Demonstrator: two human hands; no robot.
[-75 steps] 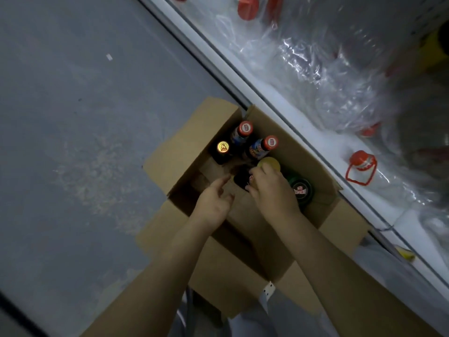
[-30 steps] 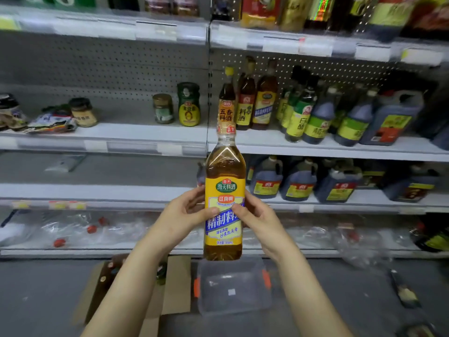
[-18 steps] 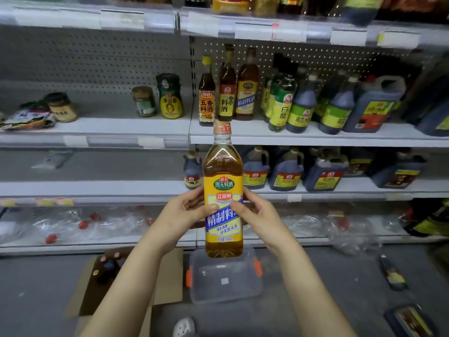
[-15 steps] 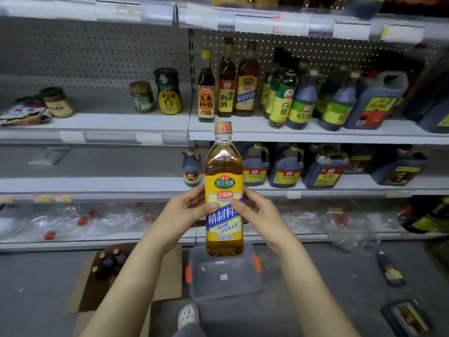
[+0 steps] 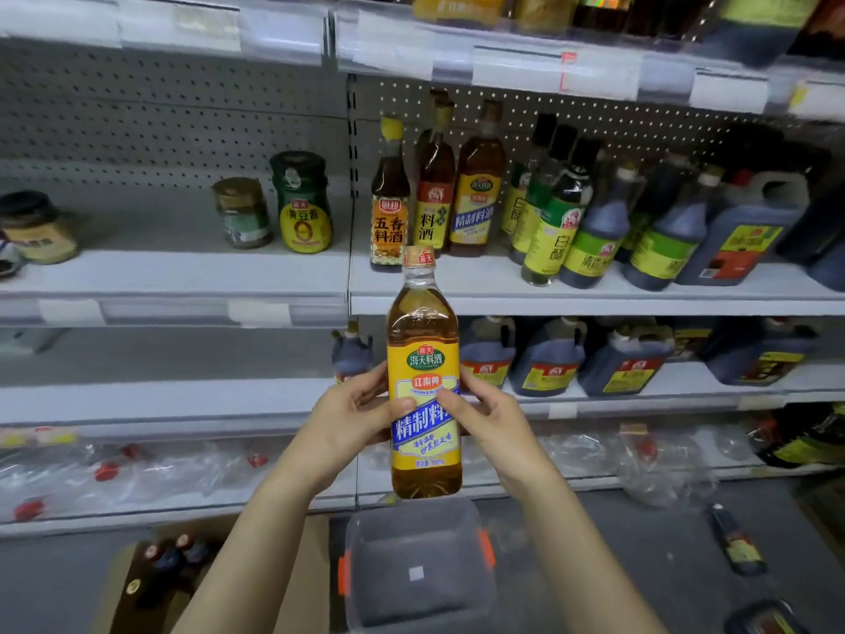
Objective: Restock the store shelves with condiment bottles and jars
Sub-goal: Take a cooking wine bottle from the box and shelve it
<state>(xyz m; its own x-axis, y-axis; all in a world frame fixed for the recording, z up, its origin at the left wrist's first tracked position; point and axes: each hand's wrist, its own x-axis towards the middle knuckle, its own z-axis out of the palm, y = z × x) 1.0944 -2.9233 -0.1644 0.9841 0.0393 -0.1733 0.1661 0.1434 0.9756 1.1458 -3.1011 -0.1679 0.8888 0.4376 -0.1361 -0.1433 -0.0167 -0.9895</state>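
I hold a tall amber cooking-wine bottle (image 5: 424,359) with a yellow label upright in front of the shelves. My left hand (image 5: 354,416) grips its left side, thumb across the label. My right hand (image 5: 491,416) grips the right side the same way. Its cap reaches the edge of the middle shelf (image 5: 594,304), where similar amber bottles (image 5: 475,194) stand beside green-labelled vinegar bottles (image 5: 555,221). Two jars (image 5: 302,203) stand on the left bay of that shelf.
A cardboard box (image 5: 151,583) with several capped bottles sits on the floor at lower left. A clear plastic bin (image 5: 418,574) with orange clips lies under the bottle. Dark jugs (image 5: 548,359) fill the lower shelf. Loose bottles (image 5: 736,542) lie on the floor at right.
Both hands lifted the amber bottle out of the box and hold it up before the shelves. Over the last second the shelves have come closer; the grip is unchanged.
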